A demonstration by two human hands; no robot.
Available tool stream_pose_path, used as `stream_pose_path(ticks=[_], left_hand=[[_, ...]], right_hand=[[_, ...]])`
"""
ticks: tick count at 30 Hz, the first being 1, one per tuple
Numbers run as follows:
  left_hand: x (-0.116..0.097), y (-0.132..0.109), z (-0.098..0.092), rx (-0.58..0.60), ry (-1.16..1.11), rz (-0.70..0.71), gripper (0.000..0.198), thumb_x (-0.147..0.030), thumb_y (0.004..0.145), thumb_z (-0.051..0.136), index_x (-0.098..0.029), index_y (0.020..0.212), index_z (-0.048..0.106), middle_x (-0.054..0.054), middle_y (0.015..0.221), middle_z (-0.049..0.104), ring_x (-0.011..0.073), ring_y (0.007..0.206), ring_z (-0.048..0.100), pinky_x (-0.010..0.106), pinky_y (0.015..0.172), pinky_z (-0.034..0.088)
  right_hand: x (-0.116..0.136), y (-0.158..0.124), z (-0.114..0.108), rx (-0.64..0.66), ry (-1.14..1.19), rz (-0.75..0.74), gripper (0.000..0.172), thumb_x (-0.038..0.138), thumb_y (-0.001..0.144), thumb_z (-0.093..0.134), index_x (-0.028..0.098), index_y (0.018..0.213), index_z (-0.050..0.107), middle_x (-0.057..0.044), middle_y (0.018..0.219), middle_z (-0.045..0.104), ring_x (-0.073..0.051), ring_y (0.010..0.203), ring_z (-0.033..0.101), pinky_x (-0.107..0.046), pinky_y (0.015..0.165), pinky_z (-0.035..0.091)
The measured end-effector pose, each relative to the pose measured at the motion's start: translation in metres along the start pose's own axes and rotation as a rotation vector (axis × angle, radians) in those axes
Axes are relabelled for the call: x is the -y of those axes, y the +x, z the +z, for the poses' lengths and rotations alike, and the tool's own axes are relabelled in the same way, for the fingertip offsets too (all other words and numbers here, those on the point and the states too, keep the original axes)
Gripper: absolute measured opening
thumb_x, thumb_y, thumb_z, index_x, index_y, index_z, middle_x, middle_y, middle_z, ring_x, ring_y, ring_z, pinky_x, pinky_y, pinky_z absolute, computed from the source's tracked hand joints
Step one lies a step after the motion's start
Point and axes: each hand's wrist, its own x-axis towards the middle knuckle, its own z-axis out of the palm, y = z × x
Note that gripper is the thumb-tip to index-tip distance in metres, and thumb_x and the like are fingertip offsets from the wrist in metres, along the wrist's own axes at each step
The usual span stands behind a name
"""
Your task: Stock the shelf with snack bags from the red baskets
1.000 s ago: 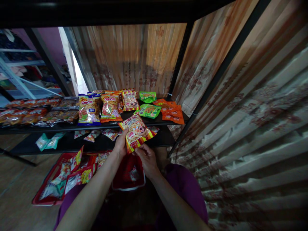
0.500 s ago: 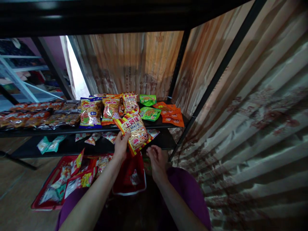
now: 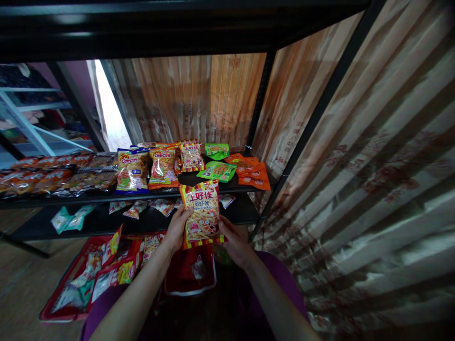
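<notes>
Both my hands hold one snack bag (image 3: 202, 212), yellow and red striped with red characters and a picture of crackers. It stands upright in front of the black shelf's front edge (image 3: 142, 194). My left hand (image 3: 177, 229) grips its left side. My right hand (image 3: 235, 242) grips its lower right side. Directly below the bag sits a small red basket (image 3: 190, 273) with a packet in it.
The black shelf carries rows of snack bags: blue and orange ones (image 3: 132, 169), green ones (image 3: 217, 170), orange ones (image 3: 252, 171). A lower shelf (image 3: 99, 219) has small packets. A red tray of bags (image 3: 88, 277) lies on the floor at left. A patterned curtain (image 3: 373, 180) hangs at right.
The bag was tilted and held by my left hand alone half a second ago. Now it is upright, lower, and my right hand has taken hold of it again.
</notes>
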Motion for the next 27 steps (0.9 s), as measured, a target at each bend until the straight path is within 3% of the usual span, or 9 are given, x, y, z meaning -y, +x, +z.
stream_pose_path(ticks=[5, 10, 13, 16, 20, 22, 24, 26, 27], left_hand=[[0.001, 0.004, -0.005, -0.026, 0.095, 0.041, 0.043, -0.036, 0.069, 0.07, -0.017, 0.105, 0.058, 0.009, 0.096, 0.07, 0.0236, 0.087, 0.066, 0.036, 0.078, 0.051], [-0.002, -0.008, -0.007, -0.256, 0.426, 0.338, 0.056, -0.038, 0.072, 0.07, -0.02, 0.121, 0.051, 0.012, 0.125, 0.056, 0.0239, 0.112, 0.055, 0.037, 0.095, 0.042], [-0.001, -0.031, 0.003, -0.051, 0.372, 0.405, 0.053, -0.038, 0.078, 0.064, -0.024, 0.127, 0.048, 0.009, 0.138, 0.046, 0.0219, 0.128, 0.041, 0.034, 0.105, 0.034], [0.001, -0.047, 0.014, 0.115, 0.078, 0.306, 0.063, -0.036, 0.079, 0.064, -0.029, 0.135, 0.038, 0.006, 0.14, 0.046, 0.0217, 0.129, 0.041, 0.033, 0.105, 0.035], [0.002, -0.042, 0.008, -0.021, -0.286, 0.063, 0.055, -0.043, 0.078, 0.061, -0.019, 0.127, 0.049, 0.009, 0.118, 0.064, 0.0256, 0.114, 0.056, 0.037, 0.097, 0.043], [0.002, -0.034, -0.008, -0.082, -0.373, -0.059, 0.049, -0.042, 0.078, 0.06, -0.015, 0.119, 0.057, 0.011, 0.107, 0.069, 0.0279, 0.107, 0.06, 0.039, 0.094, 0.046], [0.003, -0.026, -0.025, -0.119, -0.416, -0.122, 0.045, -0.04, 0.078, 0.059, -0.015, 0.116, 0.059, 0.01, 0.1, 0.071, 0.0291, 0.104, 0.062, 0.041, 0.091, 0.048], [0.004, -0.021, -0.039, -0.132, -0.42, -0.149, 0.044, -0.039, 0.078, 0.059, -0.017, 0.115, 0.06, 0.01, 0.098, 0.072, 0.0298, 0.103, 0.063, 0.043, 0.09, 0.048], [0.005, -0.02, -0.044, -0.132, -0.413, -0.154, 0.044, -0.04, 0.077, 0.06, -0.017, 0.114, 0.061, 0.01, 0.097, 0.072, 0.0301, 0.103, 0.063, 0.043, 0.09, 0.048]], right_hand=[[-0.006, 0.003, 0.009, 0.023, -0.032, -0.076, 0.05, 0.043, 0.066, 0.075, 0.025, 0.111, 0.061, -0.004, 0.109, 0.068, -0.024, 0.099, 0.063, -0.04, 0.084, 0.051], [-0.002, 0.01, 0.015, -0.28, -0.369, -0.316, 0.05, 0.044, 0.071, 0.067, 0.021, 0.115, 0.058, -0.006, 0.103, 0.069, -0.024, 0.094, 0.065, -0.04, 0.085, 0.051], [0.003, 0.006, 0.025, -0.377, -0.833, -0.52, 0.049, 0.04, 0.079, 0.06, 0.021, 0.124, 0.053, -0.007, 0.113, 0.065, -0.024, 0.1, 0.062, -0.041, 0.088, 0.05], [0.001, -0.009, 0.041, -0.32, -1.268, -0.81, 0.05, 0.033, 0.082, 0.057, 0.021, 0.129, 0.05, -0.011, 0.125, 0.057, -0.026, 0.114, 0.052, -0.043, 0.096, 0.045], [-0.008, -0.029, 0.055, -0.02, -1.429, -0.992, 0.055, 0.032, 0.081, 0.059, 0.02, 0.133, 0.046, -0.013, 0.135, 0.048, -0.027, 0.123, 0.044, -0.046, 0.101, 0.039], [-0.01, -0.03, 0.053, 0.038, -1.301, -0.982, 0.052, 0.032, 0.082, 0.059, 0.023, 0.131, 0.048, -0.01, 0.132, 0.051, -0.026, 0.123, 0.045, -0.046, 0.104, 0.037], [-0.01, -0.023, 0.044, -0.119, -1.083, -0.875, 0.047, 0.032, 0.08, 0.061, 0.026, 0.127, 0.053, -0.008, 0.132, 0.052, -0.025, 0.125, 0.043, -0.046, 0.106, 0.033], [-0.01, -0.011, 0.031, -0.308, -0.805, -0.63, 0.048, 0.038, 0.075, 0.066, 0.028, 0.121, 0.057, -0.007, 0.134, 0.05, -0.027, 0.126, 0.042, -0.047, 0.106, 0.033], [-0.011, -0.004, 0.025, -0.332, -0.653, -0.464, 0.05, 0.042, 0.072, 0.069, 0.028, 0.119, 0.058, -0.007, 0.131, 0.053, -0.027, 0.123, 0.045, -0.048, 0.103, 0.037]])
